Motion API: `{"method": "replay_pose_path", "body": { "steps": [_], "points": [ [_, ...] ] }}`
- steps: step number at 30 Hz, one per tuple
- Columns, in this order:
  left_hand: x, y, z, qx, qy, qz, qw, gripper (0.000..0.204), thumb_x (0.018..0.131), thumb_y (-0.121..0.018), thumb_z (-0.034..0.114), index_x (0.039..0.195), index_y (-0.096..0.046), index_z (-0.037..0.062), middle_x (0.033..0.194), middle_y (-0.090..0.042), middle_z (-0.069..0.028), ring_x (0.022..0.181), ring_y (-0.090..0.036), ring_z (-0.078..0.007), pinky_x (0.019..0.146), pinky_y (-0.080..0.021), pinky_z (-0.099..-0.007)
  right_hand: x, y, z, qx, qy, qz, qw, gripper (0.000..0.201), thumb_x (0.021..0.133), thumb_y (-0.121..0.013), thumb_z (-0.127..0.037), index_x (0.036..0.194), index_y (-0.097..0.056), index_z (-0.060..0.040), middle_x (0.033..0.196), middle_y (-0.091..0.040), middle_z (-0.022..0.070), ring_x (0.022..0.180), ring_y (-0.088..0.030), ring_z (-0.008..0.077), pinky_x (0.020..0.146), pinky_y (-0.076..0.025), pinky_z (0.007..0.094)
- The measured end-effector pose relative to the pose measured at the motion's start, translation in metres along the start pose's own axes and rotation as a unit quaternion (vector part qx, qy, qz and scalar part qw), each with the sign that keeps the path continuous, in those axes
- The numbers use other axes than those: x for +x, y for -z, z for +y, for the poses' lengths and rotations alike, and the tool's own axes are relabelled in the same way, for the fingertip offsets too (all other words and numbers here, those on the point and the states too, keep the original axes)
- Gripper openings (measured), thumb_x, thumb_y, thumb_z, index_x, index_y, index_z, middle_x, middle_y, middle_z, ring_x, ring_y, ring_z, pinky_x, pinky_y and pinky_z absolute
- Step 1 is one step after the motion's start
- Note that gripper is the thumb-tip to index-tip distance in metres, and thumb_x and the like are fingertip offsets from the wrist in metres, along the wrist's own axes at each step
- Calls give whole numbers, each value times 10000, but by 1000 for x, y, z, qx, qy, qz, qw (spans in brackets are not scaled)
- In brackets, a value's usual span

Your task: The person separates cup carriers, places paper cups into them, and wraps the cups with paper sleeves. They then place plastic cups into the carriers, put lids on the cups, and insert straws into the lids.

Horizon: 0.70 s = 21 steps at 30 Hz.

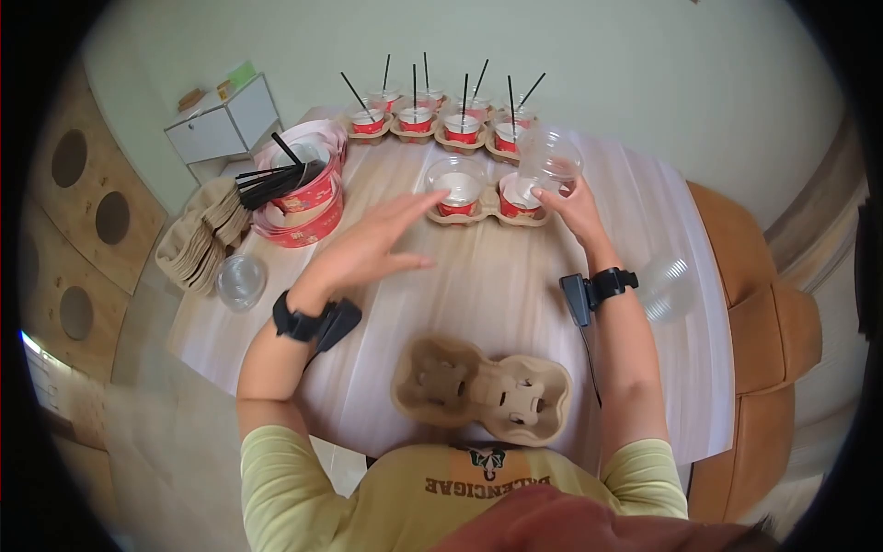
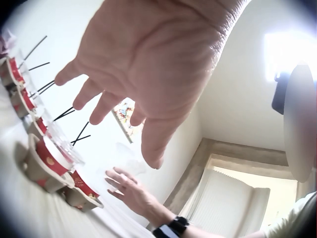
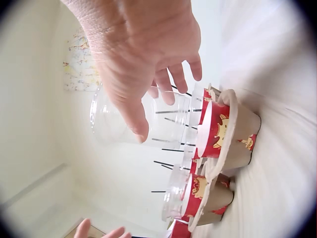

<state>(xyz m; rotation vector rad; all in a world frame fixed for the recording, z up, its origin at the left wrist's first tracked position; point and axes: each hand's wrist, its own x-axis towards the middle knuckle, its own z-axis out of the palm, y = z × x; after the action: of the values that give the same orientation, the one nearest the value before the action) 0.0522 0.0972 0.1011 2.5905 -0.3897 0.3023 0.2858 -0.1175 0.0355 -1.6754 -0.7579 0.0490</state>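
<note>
My right hand (image 1: 572,204) holds a clear plastic cup (image 1: 549,152) between thumb and fingers, over the right-hand red paper cup (image 1: 521,204). That paper cup sits in a brown two-cup carrier (image 1: 486,213). Beside it in the same carrier is another red cup (image 1: 457,209), with a clear plastic piece (image 1: 455,173) at its top. My left hand (image 1: 382,244) reaches toward this cup with fingers extended and nothing in it; in the left wrist view its palm (image 2: 143,54) shows, fingers spread. Seen from the right wrist, the clear cup (image 3: 116,116) lies against the thumb.
Several red cups with black straws (image 1: 415,115) stand in carriers at the back. To the left are red buckets (image 1: 303,225), black straws (image 1: 276,184), stacked carriers (image 1: 195,244) and clear lids (image 1: 241,281). A carrier (image 1: 483,391) lies in front; clear cups (image 1: 664,290) lie right.
</note>
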Motion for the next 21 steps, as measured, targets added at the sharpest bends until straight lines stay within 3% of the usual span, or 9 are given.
{"method": "replay_pose_path", "body": {
  "steps": [3,13,15,21],
  "points": [
    [-25,0,11,-1,-14,0,1000,737,735,-659,190,1358,-273,114,1197,-470,-177,1104,-447,-328,931,-365,-384,11,-6,26,-25,-10,15,1000,634,683,-738,-203,1203,-427,-17,1167,-512,118,1084,-479,205,917,-379,335],
    [-54,-2,23,-60,81,-44,994,699,725,-662,159,1335,-323,127,1083,-571,-138,1004,-535,-303,838,-425,-383,11,-15,37,8,-25,-5,1000,591,655,-766,-215,1114,-460,-2,1089,-550,137,1005,-526,202,845,-427,306],
    [-61,-4,22,-78,61,-20,995,689,717,-666,149,1325,-343,124,1083,-577,-137,997,-545,-302,826,-434,-379,11,-18,43,-37,-8,-26,999,580,651,-766,-201,1103,-463,-1,1065,-558,127,991,-529,189,843,-426,302],
    [-78,-4,20,-104,67,14,992,597,707,-671,117,1258,-444,108,1021,-610,-115,914,-582,-292,773,-456,-362,9,-28,49,-11,15,3,1000,581,626,-770,-146,1099,-467,0,1041,-567,116,954,-544,184,835,-432,299]
  ]
}}
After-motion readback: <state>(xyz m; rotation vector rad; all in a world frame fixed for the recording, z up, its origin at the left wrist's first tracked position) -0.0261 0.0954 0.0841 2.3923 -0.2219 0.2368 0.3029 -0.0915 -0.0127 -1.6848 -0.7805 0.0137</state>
